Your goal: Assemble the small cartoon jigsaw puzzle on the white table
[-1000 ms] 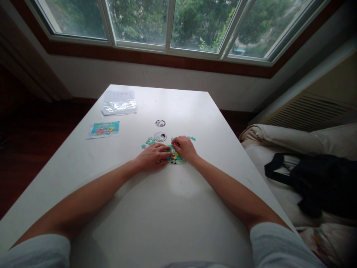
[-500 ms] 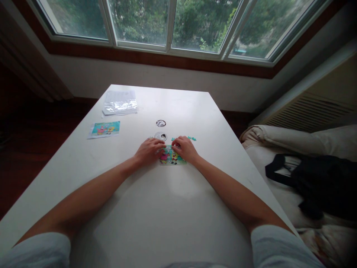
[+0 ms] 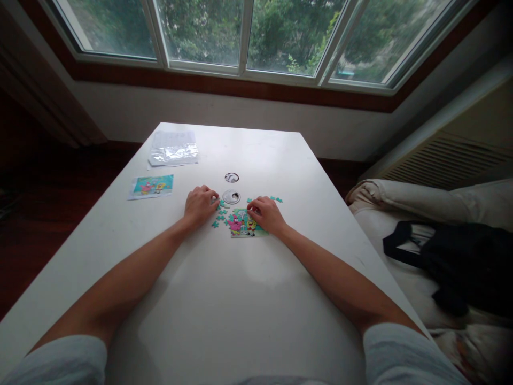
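A partly joined jigsaw puzzle (image 3: 240,227) lies flat on the white table, with pink and yellow cartoon figures on it. My right hand (image 3: 267,215) rests over its upper right part, fingers curled together at the top edge; what the fingertips hold, if anything, is hidden. Left of the puzzle are several loose teal puzzle pieces (image 3: 220,218). At the upper end of these pieces is my left hand (image 3: 200,206), its thumb and fingers bent in around a small teal piece at the fingertips. More teal pieces (image 3: 276,199) lie beyond my right hand.
Two round, grey-and-white flat items, a nearer disc (image 3: 231,197) and a farther disc (image 3: 231,177), lie beyond the puzzle. A printed picture (image 3: 153,185) and a clear plastic bag (image 3: 174,152) over paper are at the left. Dark cloth (image 3: 460,262) lies on the sofa (image 3: 401,200) at right.
My left hand has moved left and away from the puzzle to the loose pieces, uncovering the puzzle's left side. The right hand has stayed in place at the top edge.
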Tool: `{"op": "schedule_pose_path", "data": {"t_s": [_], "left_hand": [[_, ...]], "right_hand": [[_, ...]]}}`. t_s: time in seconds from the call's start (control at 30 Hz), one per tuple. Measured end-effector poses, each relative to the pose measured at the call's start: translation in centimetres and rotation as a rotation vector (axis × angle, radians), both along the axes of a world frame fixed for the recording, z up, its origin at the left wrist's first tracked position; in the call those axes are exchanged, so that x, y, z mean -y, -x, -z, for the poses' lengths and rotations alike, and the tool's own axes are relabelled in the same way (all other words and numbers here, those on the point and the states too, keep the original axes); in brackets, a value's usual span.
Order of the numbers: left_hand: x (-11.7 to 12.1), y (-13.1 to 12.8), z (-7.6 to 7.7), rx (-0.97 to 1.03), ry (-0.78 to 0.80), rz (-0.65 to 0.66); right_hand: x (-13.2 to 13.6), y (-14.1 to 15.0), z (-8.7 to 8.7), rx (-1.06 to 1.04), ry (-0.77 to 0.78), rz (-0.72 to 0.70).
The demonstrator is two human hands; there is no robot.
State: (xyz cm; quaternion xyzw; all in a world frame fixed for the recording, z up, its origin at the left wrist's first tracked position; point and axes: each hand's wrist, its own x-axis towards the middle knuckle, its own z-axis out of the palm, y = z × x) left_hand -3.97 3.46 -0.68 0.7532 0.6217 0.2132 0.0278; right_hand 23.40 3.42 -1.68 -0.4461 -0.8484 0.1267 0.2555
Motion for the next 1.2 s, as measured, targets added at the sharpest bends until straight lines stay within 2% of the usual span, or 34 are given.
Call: {"op": "schedule_pose_path", "data": {"t_s": [0.63, 0.9, 1.07, 1.2], "left_hand": [[-0.2, 0.1, 0.0, 0.055, 0.053, 0.017], [0.7, -0.2, -0.7, 0.130, 0.023, 0.066], [1.1, -0.3, -1.6, 0.268, 0.096, 0.057], [1.5, -0.3, -2.5, 0.300, 0.254, 0.141]], "right_hand": [[0.1, 0.0, -0.1, 0.013, 0.003, 0.005], [0.6, -0.2, -0.4, 0.092, -0.069, -0.040], [1.0, -0.1, -0.6, 0.135, -0.085, -0.112], [1.0, -0.2, -0.6, 0.129, -0.088, -0.131]]}}
